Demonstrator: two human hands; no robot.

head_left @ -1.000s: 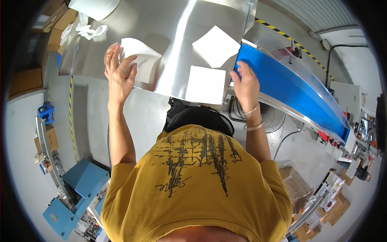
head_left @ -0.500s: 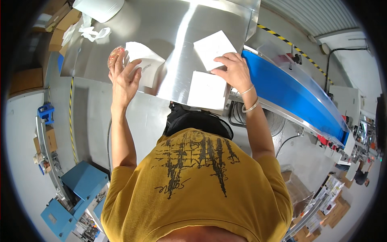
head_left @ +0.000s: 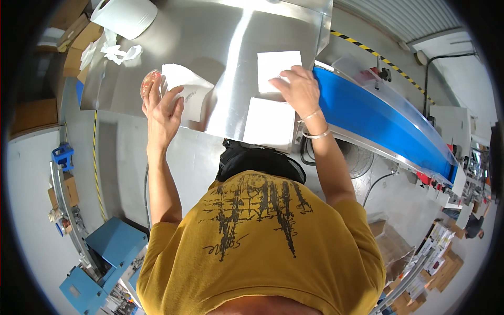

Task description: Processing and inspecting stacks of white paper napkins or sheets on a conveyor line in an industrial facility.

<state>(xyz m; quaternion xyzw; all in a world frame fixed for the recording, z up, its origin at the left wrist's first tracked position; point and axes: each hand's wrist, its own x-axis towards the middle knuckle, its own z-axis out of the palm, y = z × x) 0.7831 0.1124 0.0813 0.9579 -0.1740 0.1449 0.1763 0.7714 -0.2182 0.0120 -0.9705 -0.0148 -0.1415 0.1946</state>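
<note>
My left hand (head_left: 164, 109) is at the near left edge of the metal table, its fingers curled over a round, red-patterned item (head_left: 150, 82). Beside its thumb and index finger lies a white paper piece (head_left: 197, 97) with dark print, bent and slightly raised. My right hand (head_left: 301, 93) grips the right side of a white square piece (head_left: 272, 62), fingers bent over its face and thumb at its lower part. The square lies flat and straight to the table. Just nearer, a second white square (head_left: 269, 122) shows some thickness, like a stack or flat box, at the table's front edge.
A white paper roll (head_left: 125, 17) and crumpled white scraps (head_left: 122, 52) lie on the metal table (head_left: 210, 31) at the far left. To the right runs a blue conveyor belt (head_left: 378, 115) behind a clear guard. A fan (head_left: 354, 157) stands beneath it.
The white square under my right hand has turned from tilted to straight. My right hand has turned with it and shifted slightly left. My left hand keeps its grip and pose.
</note>
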